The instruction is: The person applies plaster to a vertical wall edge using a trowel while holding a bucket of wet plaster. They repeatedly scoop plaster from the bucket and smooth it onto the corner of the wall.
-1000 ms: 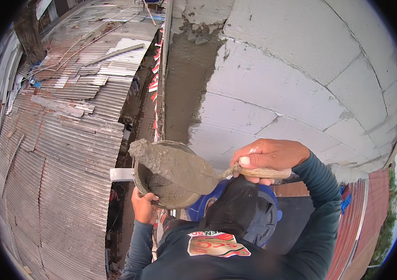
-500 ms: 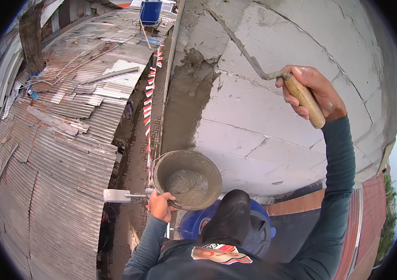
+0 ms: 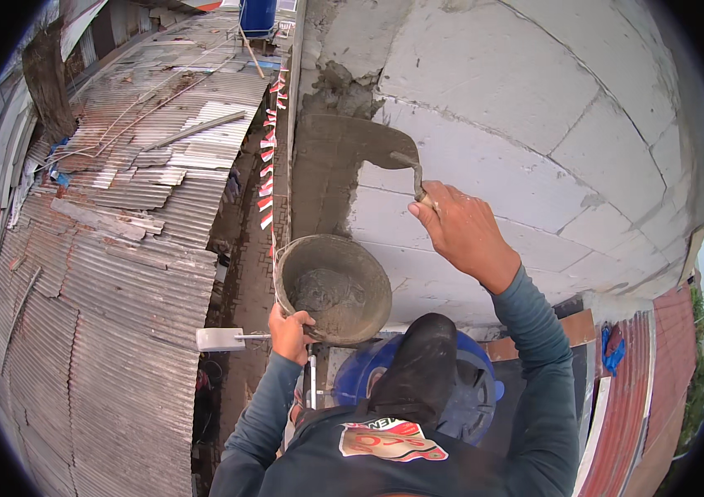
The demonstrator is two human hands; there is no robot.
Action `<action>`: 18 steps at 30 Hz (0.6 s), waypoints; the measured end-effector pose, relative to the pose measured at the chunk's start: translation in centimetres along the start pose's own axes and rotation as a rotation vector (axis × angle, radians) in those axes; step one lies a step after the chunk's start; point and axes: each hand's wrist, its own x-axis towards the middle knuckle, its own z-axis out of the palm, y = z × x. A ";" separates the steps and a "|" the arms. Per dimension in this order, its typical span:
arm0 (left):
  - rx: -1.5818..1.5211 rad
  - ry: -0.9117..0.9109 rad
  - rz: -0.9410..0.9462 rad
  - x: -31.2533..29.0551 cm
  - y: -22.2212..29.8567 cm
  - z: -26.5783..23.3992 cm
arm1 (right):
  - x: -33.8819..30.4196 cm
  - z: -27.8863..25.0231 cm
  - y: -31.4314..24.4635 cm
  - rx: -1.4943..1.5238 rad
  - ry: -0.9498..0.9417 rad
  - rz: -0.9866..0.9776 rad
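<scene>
My right hand (image 3: 466, 232) is closed round the handle of a trowel (image 3: 360, 141). The trowel's blade lies against the block wall (image 3: 484, 141), over a patch of wet grey mortar (image 3: 319, 199) along its left edge. My left hand (image 3: 290, 333) grips the near left rim of a round bucket (image 3: 295, 258), which is tilted a little and holds wet mortar (image 3: 327, 294). Most of the trowel's handle is hidden inside my right hand.
Below me stands a blue drum (image 3: 476, 389), with my knee above it. Rusty corrugated roofing (image 3: 136, 331) spreads out on the left. Red and white bunting (image 3: 267, 157) hangs over a narrow paved alley (image 3: 248, 273). A lamp-like white fixture (image 3: 219, 339) juts out beside my left hand.
My right hand has come down and left, turning the trowel so its blade now meets the mortar patch. The bucket stays in my left hand, nearly in place. The view has shifted slightly.
</scene>
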 end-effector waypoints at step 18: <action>0.013 0.108 -0.087 1.5 -4.5 -3.1 | 5.7 -3.4 1.4 0.178 -0.101 0.177</action>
